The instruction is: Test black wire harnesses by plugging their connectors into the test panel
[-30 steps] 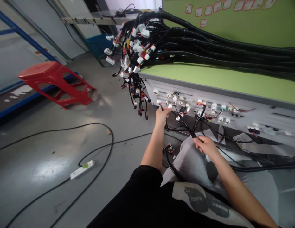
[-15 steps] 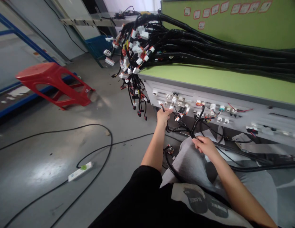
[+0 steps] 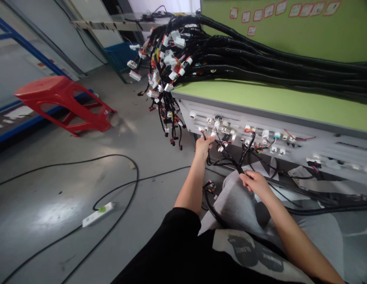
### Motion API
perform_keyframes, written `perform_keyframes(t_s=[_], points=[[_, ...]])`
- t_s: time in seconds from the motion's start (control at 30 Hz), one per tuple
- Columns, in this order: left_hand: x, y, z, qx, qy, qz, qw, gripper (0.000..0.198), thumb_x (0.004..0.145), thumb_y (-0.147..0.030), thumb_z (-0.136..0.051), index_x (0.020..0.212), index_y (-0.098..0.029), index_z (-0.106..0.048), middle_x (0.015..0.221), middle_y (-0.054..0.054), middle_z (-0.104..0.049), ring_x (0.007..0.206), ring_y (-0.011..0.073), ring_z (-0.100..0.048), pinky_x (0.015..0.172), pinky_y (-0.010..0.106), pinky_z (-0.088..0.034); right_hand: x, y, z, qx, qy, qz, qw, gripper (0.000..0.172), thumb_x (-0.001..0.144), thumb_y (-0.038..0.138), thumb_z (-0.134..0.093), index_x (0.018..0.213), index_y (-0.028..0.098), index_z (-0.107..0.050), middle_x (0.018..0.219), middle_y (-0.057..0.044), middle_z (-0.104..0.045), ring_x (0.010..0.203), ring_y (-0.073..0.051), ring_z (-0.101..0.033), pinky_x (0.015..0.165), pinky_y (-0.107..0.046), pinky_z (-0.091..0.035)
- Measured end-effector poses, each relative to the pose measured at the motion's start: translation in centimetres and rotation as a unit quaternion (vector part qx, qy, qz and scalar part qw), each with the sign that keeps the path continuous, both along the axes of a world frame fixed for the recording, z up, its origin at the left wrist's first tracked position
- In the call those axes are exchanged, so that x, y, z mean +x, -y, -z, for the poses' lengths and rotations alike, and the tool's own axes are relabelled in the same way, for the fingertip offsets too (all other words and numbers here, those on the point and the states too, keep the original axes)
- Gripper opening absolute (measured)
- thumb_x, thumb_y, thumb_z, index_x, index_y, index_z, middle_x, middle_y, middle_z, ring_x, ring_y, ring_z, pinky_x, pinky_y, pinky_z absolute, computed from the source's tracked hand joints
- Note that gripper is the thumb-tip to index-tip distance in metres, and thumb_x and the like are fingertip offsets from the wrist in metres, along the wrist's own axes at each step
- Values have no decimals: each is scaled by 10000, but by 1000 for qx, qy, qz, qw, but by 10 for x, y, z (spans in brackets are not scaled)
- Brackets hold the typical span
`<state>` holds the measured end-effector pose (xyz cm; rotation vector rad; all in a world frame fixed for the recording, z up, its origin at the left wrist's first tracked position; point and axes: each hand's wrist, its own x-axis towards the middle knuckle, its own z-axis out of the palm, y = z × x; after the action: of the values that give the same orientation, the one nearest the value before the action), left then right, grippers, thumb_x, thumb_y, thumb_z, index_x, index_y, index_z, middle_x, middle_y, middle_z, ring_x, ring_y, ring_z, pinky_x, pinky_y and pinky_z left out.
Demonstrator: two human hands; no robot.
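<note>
My left hand point(image 3: 204, 146) is closed on a white connector point(image 3: 213, 134) at the left part of the white panel point(image 3: 295, 152). A connector with an orange mark point(image 3: 201, 129) sits just above its fingers. My right hand point(image 3: 254, 181) pinches the black wiring harness point(image 3: 240, 167) where its branches come together, above my knee. From there the branches fan out to the panel. Several are seated in its sockets, among them one with a teal connector point(image 3: 277, 135). A loose-looking white and orange connector point(image 3: 222, 147) hangs below the panel, between my hands.
A thick bundle of black harnesses point(image 3: 260, 59) lies on the green bench top point(image 3: 260, 92), its connectors hanging over the left end. A red stool point(image 3: 65, 104) stands on the floor at left. A power strip point(image 3: 98, 215) and its cable lie on the floor.
The view has shifted very slightly. Both hands keep their places and their holds.
</note>
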<state>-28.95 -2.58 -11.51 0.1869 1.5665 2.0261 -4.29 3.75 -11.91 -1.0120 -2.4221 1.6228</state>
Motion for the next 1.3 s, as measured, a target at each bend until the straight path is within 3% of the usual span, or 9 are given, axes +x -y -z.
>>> perform_keyframes(t_s=[0.47,0.73,0.97,1.13,1.3], points=[[-3,-5,1,12,-17,-24,999,268,580,-205,-769,646,-136,-518,448,-66,-427,378,30,-335,404,196,-190,0,-1,1,3,0,-1,1000,349,816,478,-483,598,205,-472,527,33,-527,395,-89,-443,464,-241,-333],[-10,-5,11,92,84,58,990,327,616,-235,-781,659,-148,-469,476,-83,-400,351,4,-285,370,166,-177,0,-2,2,-18,4,-5,1000,329,814,468,-492,619,203,-493,529,27,-534,399,-89,-432,460,-237,-319],[-15,-4,3,108,179,98,973,285,723,-198,-717,626,-137,-457,519,-54,-449,342,-18,-215,339,155,-149,1,-3,2,-39,0,-6,999,313,819,457,-501,644,197,-506,560,26,-541,407,-87,-437,454,-239,-310],[-14,-7,7,94,97,72,988,286,667,-238,-754,618,-136,-492,469,-56,-431,335,10,-278,349,179,-152,0,-4,2,-29,3,-7,1000,315,818,450,-497,630,197,-496,557,25,-538,409,-86,-438,463,-240,-320],[-9,-13,10,40,-6,-26,999,216,641,-213,-745,640,-122,-549,473,-41,-480,364,32,-363,396,193,-212,-1,-4,3,-23,2,1,1000,331,814,453,-506,602,200,-480,521,30,-513,412,-90,-435,467,-242,-325]])
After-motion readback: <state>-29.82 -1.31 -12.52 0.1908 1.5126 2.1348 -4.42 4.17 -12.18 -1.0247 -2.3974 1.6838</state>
